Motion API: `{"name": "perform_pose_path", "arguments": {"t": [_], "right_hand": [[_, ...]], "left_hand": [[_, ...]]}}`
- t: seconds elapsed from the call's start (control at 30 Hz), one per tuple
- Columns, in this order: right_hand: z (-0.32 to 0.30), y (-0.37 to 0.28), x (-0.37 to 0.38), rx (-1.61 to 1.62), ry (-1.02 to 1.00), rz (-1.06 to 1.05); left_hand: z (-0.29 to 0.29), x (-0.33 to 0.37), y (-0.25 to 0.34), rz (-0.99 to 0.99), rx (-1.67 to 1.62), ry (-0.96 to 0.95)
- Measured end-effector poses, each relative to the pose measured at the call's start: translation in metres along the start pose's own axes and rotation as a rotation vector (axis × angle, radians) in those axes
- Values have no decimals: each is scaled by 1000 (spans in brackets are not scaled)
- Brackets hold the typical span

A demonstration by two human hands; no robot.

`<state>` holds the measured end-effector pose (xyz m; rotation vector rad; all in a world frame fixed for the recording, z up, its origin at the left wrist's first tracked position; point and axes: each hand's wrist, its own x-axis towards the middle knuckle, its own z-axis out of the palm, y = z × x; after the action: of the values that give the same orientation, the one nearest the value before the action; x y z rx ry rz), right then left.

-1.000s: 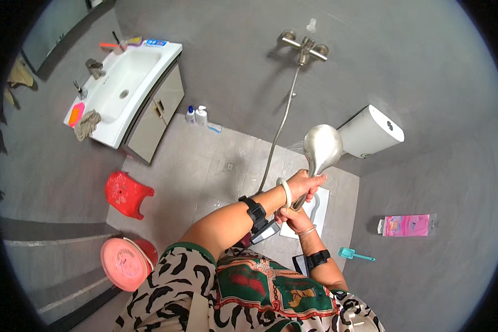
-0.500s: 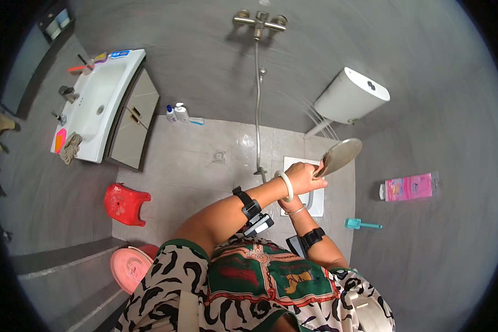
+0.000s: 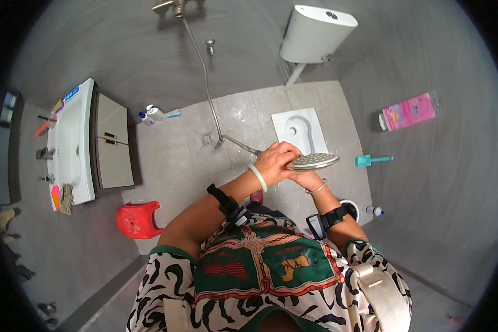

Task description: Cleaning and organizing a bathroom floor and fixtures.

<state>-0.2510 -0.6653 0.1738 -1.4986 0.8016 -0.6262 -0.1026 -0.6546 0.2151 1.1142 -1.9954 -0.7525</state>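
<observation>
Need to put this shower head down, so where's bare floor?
Left of the shower head, the widest bare tile lies between vanity cabinet, red stool and floor drain. A narrower, wet-looking patch sits between the shower hose and squat toilet. It's crowded by the toiletry bottles and around the white-rimmed container at right.

Vs. ~1 s ago, we've rolled the shower head: back was up, now spray face is. Our L hand covers less of squat pan. View's swung: blue-white bottle & white round container now show near R; pink bucket, near L, gone from view.
</observation>
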Motion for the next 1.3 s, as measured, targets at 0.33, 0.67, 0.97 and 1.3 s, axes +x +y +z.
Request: {"name": "perform_pose_path", "arguments": {"t": [0.33, 0.67, 0.97, 1.3], "right_hand": [[12, 29, -46, -89, 286, 44], [16, 47, -106, -461, 318, 33], [12, 50, -98, -266, 635, -149], [6, 31, -96, 428, 700, 153]], "left_hand": [[28, -4, 12, 270, 141, -159], [59, 16, 25, 478, 127, -379], [74, 15, 8, -86, -167, -626], [55, -9, -4, -153, -57, -617]]}}
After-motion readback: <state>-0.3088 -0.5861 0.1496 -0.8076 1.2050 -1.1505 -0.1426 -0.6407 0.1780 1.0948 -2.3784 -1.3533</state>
